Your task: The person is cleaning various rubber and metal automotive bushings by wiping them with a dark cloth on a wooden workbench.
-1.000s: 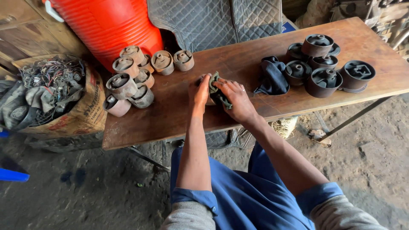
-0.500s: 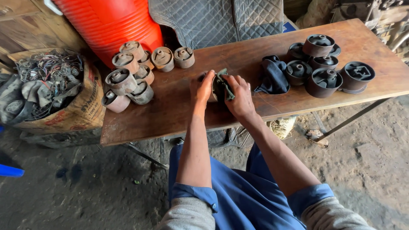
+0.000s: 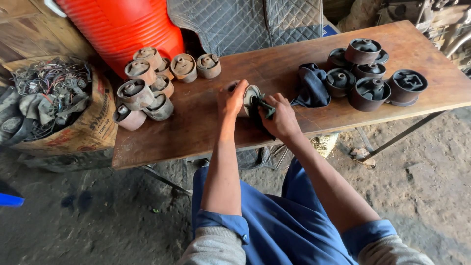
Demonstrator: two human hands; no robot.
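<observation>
bushing [image 3: 251, 98] (pale round face) in left hand's [image 3: 231, 100] grip; right hand [image 3: 280, 118] pinching dark rag [image 3: 265, 109].

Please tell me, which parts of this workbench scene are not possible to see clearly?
Head view only:
- Round part: mostly covered by left hand and right hand.
- Dark rag: partly under the right hand.
- Red barrel: top cut off by the frame edge.
- Box of wires: contents too tangled to identify.

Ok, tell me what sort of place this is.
Probably a vehicle repair workshop. The wooden table holds rusty bushings and darker ones, a box of tangled wires sits on the dirt floor, and the left hand holds a bushing.
</observation>
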